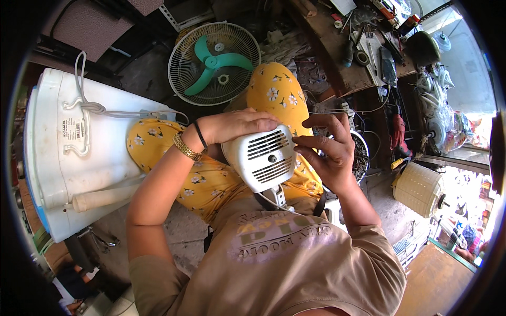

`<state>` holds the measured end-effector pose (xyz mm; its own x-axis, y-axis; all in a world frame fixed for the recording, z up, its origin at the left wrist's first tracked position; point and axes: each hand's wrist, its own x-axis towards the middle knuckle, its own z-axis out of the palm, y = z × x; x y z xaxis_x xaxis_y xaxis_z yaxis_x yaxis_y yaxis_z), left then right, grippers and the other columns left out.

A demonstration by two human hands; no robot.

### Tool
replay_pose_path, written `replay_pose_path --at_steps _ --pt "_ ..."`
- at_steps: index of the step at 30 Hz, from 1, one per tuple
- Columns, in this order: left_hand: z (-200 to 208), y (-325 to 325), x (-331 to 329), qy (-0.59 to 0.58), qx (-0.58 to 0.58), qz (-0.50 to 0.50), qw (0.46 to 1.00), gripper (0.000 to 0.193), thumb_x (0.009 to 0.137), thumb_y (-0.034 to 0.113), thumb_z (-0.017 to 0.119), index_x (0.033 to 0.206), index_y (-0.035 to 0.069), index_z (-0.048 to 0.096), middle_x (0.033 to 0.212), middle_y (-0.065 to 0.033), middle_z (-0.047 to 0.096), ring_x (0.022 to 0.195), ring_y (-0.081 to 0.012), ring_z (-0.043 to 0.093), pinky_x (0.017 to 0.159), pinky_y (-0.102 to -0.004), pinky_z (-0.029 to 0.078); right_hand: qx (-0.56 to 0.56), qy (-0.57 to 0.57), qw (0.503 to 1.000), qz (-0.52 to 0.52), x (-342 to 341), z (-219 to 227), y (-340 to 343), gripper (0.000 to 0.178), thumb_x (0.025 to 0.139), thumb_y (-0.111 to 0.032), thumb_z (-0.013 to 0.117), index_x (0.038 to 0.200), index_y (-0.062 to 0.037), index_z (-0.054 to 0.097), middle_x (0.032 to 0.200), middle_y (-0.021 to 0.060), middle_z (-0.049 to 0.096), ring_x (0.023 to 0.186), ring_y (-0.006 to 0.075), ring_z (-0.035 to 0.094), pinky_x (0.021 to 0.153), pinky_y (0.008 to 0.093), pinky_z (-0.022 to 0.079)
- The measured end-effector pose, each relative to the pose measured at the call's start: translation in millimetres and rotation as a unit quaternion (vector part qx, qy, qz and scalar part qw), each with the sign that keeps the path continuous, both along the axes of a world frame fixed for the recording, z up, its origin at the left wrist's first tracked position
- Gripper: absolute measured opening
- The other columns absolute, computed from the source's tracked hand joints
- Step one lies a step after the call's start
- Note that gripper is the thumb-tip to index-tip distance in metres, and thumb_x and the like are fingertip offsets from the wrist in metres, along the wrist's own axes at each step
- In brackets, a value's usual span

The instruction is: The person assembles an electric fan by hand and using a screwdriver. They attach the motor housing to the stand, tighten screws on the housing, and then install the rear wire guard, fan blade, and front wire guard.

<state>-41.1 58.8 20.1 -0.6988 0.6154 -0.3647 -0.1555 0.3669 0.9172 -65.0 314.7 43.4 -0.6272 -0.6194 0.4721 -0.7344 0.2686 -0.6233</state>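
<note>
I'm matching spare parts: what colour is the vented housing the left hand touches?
The vented housing is white; it shows best in the head view.

BLOCKED under vented housing point(271, 171): legs point(276, 92); left: white appliance point(113, 147); ahead: caged fan point(212, 63) | PASSABLE right: floor point(380, 190) gap before cream basket point(418, 190)

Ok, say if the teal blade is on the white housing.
No, the teal blade is at the wire grille, apart from the housing.

vented housing: white point(263, 164) | trousers: yellow, floral point(211, 187) | blades: green point(235, 61)
</note>
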Motion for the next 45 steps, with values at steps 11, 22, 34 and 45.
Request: replay_pose_path --at_steps 11,22,34,45 --pt "5 2 0 -0.021 -0.025 0.006 0.999 0.072 0.092 0.063 0.034 0.137 0.008 0.046 0.129 -0.0171 0.047 0.124 -0.0262 0.043 0.108 -0.0369 0.03 0.022 -0.082 0.996 0.019 14 2 -17 0.022 0.06 -0.018 0.083 0.078 -0.0148 0.069 0.096 0.0021 0.059 0.091 0.0236 0.052 0.079 0.0365 0.038" --pt "0 3 0 -0.049 0.05 0.017 0.997 0.077 0.09 0.065 0.042 0.136 0.003 0.047 0.127 -0.0133 0.05 0.121 -0.0221 0.047 0.104 -0.0322 0.035 0.125 0.047 0.932 -0.336 -221 -83 38 0.033 0.085 -0.023 0.064 0.112 -0.0051 0.055 0.104 0.0185 0.06 0.09 0.0337 0.063 0.072 0.0445 0.05" --pt "-13 1 -5 0.016 0.021 0.022 0.999 0.075 0.092 0.065 0.035 0.128 0.002 0.054 0.121 -0.0139 0.059 0.118 -0.0249 0.052 0.103 -0.0331 0.036 0.08 0.003 0.865 -0.495 -275 -139 38 0.062 0.078 -0.022 0.068 0.126 0.0023 0.039 0.112 0.0266 0.056 0.1 0.043 0.059 0.085 0.0462 0.048" --pt "-3 2 -7 -0.033 -0.022 0.008 0.999 0.079 0.093 0.065 0.031 0.136 0.002 0.047 0.135 -0.0166 0.05 0.126 -0.0258 0.046 0.109 -0.0321 0.03 -0.228 0.094 0.954 -0.172 -95 84 188 0.024 0.088 -0.015 0.062 0.104 0.0024 0.057 0.117 0.0232 0.054 0.104 0.0317 0.059 0.091 0.0432 0.051"
